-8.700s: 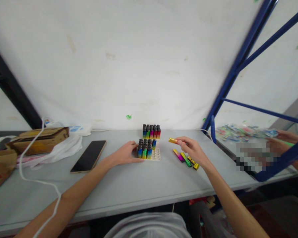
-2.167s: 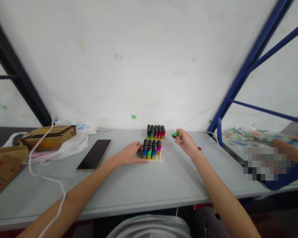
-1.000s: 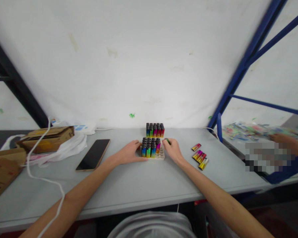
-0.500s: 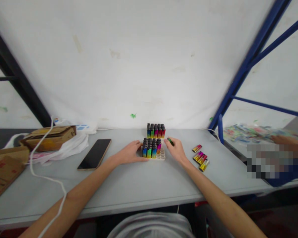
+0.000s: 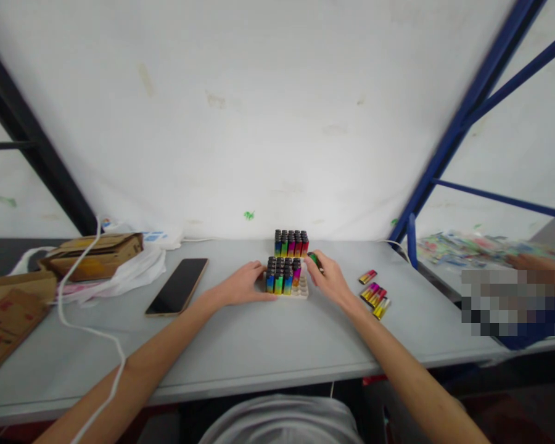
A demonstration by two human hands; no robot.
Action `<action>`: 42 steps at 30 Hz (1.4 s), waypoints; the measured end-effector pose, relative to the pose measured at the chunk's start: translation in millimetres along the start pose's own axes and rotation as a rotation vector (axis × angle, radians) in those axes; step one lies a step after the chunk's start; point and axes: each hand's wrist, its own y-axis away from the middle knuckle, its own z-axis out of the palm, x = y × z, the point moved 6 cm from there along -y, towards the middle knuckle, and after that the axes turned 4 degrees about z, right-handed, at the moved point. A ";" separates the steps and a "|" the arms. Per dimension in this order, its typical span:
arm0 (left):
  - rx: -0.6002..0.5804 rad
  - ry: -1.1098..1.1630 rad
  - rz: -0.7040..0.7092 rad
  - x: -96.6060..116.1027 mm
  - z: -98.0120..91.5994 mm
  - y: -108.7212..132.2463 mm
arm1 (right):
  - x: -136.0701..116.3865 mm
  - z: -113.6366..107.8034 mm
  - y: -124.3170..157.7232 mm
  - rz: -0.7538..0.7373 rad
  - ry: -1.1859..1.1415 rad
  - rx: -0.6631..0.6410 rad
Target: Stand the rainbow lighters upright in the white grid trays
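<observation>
My left hand [image 5: 244, 286] is closed on the left side of a white tray [image 5: 300, 295], thumb along its front edge. Upright lighters [image 5: 279, 282] with black tops and shiny blue, green and purple bodies fill most of the tray, while bare round slots show at its right front. Just right of the tray, my right hand [image 5: 328, 277] pinches a green lighter [image 5: 313, 258], partly hidden by the fingers. Directly behind stands a full block of upright lighters [image 5: 291, 244].
Several loose lighters [image 5: 374, 295] lie right of my right hand. A phone [image 5: 177, 287] rests to the left, near a plastic bag [image 5: 141, 269] and cardboard boxes [image 5: 92, 254]. A white cable [image 5: 90, 332] crosses over my left forearm. Another person's hand [image 5: 536, 264] is at far right.
My right hand has shifted slightly, and the green lighter in it has turned to a different tilt. My left hand stays on the tray.
</observation>
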 end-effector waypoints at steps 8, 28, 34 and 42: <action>0.011 0.004 -0.009 -0.5 -0.5 0.1 | -2.7 1.6 2.0 -0.113 0.231 -0.188; 0.009 0.007 -0.005 -4.2 2.1 -0.3 | -7.2 18.4 3.5 -0.150 0.426 -0.366; 0.026 0.018 -0.008 -4.9 0.6 -0.2 | 13.2 -24.5 10.7 -0.060 0.360 -0.350; 0.007 0.002 0.003 -5.7 1.6 -1.2 | 123.6 -152.3 28.2 0.116 0.595 -0.156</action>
